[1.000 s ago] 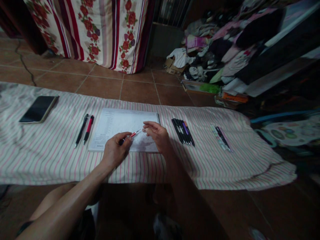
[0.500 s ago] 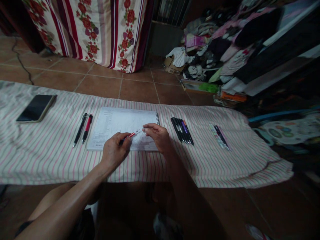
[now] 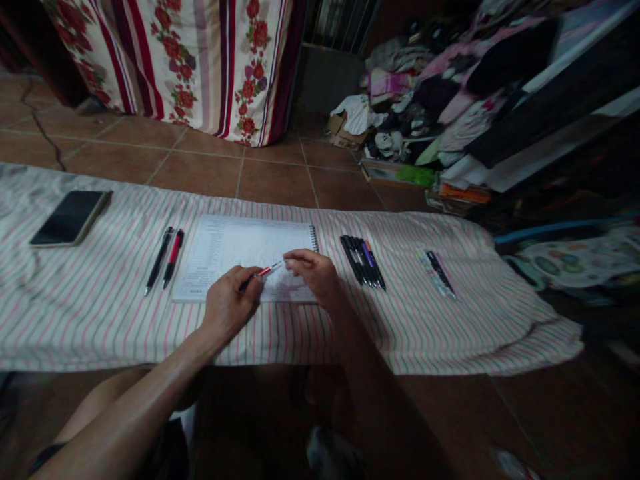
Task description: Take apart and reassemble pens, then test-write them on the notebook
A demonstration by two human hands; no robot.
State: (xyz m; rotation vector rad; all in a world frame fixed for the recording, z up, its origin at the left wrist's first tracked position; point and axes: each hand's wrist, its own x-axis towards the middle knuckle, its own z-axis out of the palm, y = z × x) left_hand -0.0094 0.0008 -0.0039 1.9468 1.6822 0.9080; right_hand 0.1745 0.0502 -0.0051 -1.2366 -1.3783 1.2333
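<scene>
My left hand (image 3: pixel 233 293) is closed around a red and black pen (image 3: pixel 264 271) over the notebook. From the pen's right end a thin pale tip points toward my right hand (image 3: pixel 315 273). The thumb and fingers of that hand are drawn together beside this tip; whatever they pinch is too small to make out. Beneath both hands lies the open spiral notebook (image 3: pixel 240 240), its page printed and pale. A black pen (image 3: pixel 159 261) and a red and black pen (image 3: pixel 173 259) rest side by side to its left.
Several pens (image 3: pixel 363 261) lie in a row right of the notebook. Farther right are a few slim items (image 3: pixel 440 275), and at far left a phone (image 3: pixel 71 218). A striped cloth (image 3: pixel 115 320) covers the low surface. Heaped clothes (image 3: pixel 400 100) stand behind at right.
Both hands stay nearly in place, the right fingertips shifting very slightly left near the pen's tip. The whole view drifts a little leftward.
</scene>
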